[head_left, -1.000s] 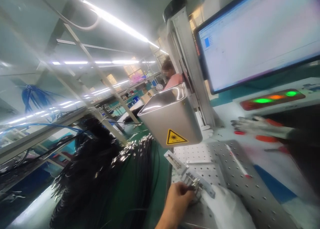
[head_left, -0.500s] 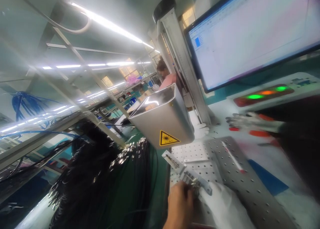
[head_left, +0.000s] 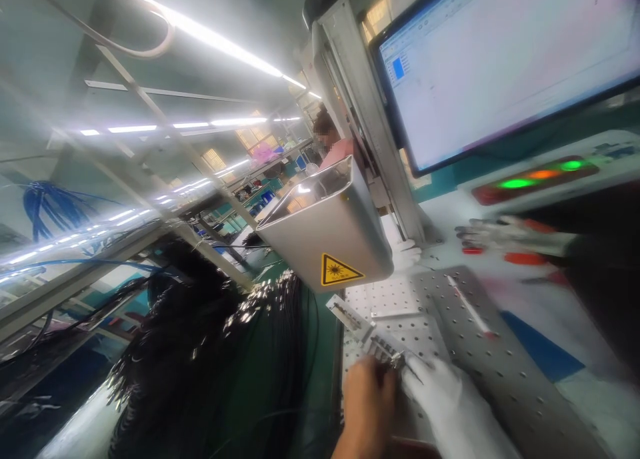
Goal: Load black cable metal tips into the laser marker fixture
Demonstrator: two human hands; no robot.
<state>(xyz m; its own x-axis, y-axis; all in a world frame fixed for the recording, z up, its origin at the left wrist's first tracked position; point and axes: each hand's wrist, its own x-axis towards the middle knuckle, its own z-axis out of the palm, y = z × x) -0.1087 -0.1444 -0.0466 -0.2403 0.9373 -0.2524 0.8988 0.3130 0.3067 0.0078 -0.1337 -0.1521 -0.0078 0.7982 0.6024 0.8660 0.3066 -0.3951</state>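
Observation:
My bare left hand [head_left: 366, 405] is low in the middle, fingers curled and pinched on small metal connectors [head_left: 389, 357] that sit in a narrow white fixture [head_left: 353, 317]. From the right, my white-gloved right hand [head_left: 450, 409] meets it, its fingertips pressed together at the same connectors; what they hold is hidden. The fixture lies on a perforated metal plate [head_left: 480, 365]. A grey laser head [head_left: 325, 235] with a yellow warning sign [head_left: 336, 270] hangs just above and behind the fixture.
A thick bundle of black cables [head_left: 210, 359] with shiny ends fills the left. A monitor [head_left: 505, 65] and a panel with green and orange lights [head_left: 537, 179] stand at the right, with grey gloves [head_left: 505, 234] and a pen [head_left: 471, 307] nearby. Another person [head_left: 330, 142] works far behind.
My gloved right hand has slid up from the bottom edge to the connectors beside my left hand. The view has shifted slightly, so the laser head sits a little higher and further left.

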